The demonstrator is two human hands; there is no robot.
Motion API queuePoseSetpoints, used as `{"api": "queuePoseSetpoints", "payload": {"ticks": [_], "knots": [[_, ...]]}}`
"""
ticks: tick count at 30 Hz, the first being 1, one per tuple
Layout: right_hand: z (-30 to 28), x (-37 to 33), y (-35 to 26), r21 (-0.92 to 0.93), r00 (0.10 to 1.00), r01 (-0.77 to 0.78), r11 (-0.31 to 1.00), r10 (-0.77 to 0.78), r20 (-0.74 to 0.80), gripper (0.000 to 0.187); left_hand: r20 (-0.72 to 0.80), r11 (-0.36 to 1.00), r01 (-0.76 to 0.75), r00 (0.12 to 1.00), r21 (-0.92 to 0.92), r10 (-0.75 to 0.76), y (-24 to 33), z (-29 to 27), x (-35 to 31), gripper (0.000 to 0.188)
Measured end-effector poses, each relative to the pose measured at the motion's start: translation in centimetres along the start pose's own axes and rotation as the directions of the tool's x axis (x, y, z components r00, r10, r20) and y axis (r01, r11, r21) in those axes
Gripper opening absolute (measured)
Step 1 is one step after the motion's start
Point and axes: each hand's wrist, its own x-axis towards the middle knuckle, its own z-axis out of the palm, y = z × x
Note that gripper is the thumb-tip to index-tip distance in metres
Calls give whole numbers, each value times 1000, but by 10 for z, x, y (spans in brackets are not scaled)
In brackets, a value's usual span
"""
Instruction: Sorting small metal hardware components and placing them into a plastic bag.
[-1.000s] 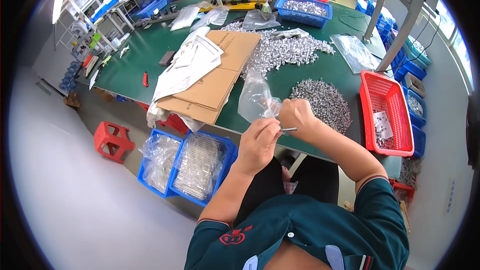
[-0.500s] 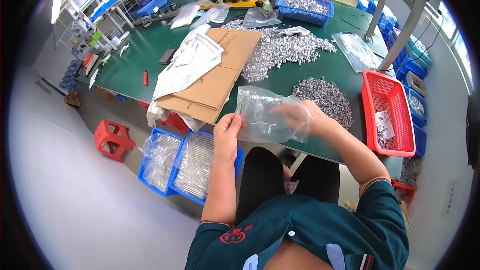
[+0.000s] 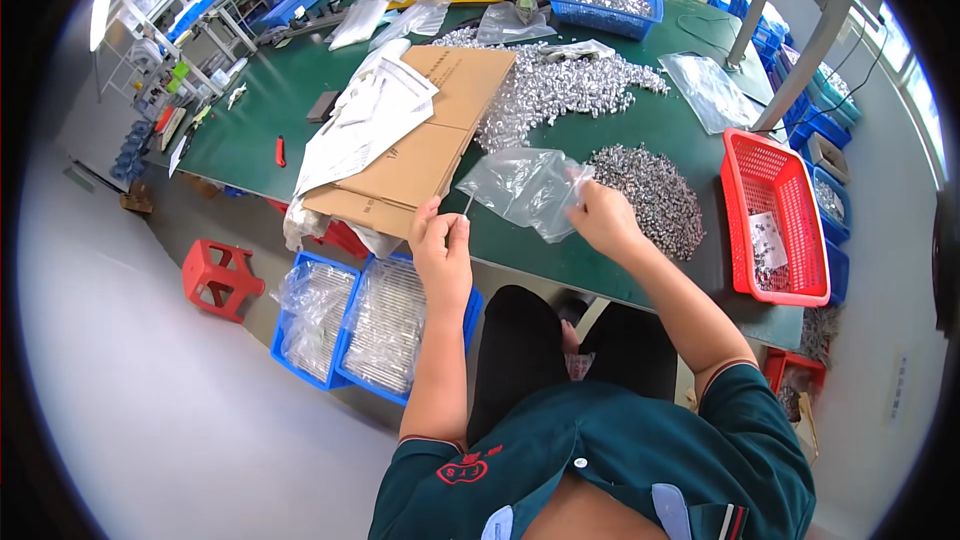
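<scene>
A clear plastic bag (image 3: 525,190) lies slack over the green table's near edge. My right hand (image 3: 608,220) is closed on the bag's right side, beside the heap of small dark metal parts (image 3: 655,198). Near the bag's left corner, my left hand (image 3: 442,245) pinches a thin, light, rod-like piece (image 3: 469,205) between thumb and fingers. Whether this piece touches the bag, I cannot tell. Just beyond the left hand are stacked cardboard sheets (image 3: 440,140) with white papers (image 3: 370,135) and a glove on top.
A larger heap of shiny clear-looking pieces (image 3: 545,95) spreads behind the bag. At right stands a red basket (image 3: 735,230); a blue basket (image 3: 645,25) is at the back. Blue crates of rods (image 3: 385,325) sit on the floor by my left leg, near a red stool (image 3: 222,280).
The bag has come down from upright between my hands to lying slack. My left hand has let go of its edge and now pinches the thin piece; my right hand grips the bag.
</scene>
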Motion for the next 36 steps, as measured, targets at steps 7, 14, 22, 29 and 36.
{"api": "queuePoseSetpoints", "payload": {"ticks": [7, 14, 22, 29, 36], "knots": [[40, 3, -23, -72, 987, 72, 995, -60, 147, 30, 138, 934, 148, 984, -324, -108, -15, 23, 8, 12], [49, 16, -24, -13, 939, 191, 982, -178, 294, 32, 225, 946, 237, 956, -221, -187, -36, 45, 9, 16], [34, 13, -19, 38, 974, 29, 999, -37, 223, 55, 177, 910, 263, 960, -319, -216, -38, 42, 4, 15], [11, -4, 5, 374, 928, -123, 919, -28, 372, 29, 201, 900, 259, 959, -350, -198, -35, 37, -10, 14], [-20, -42, -13, 597, 983, -99, 796, -16, 185, 23, 161, 988, -55, 984, -148, 78, 7, 20, -31, 8]]}}
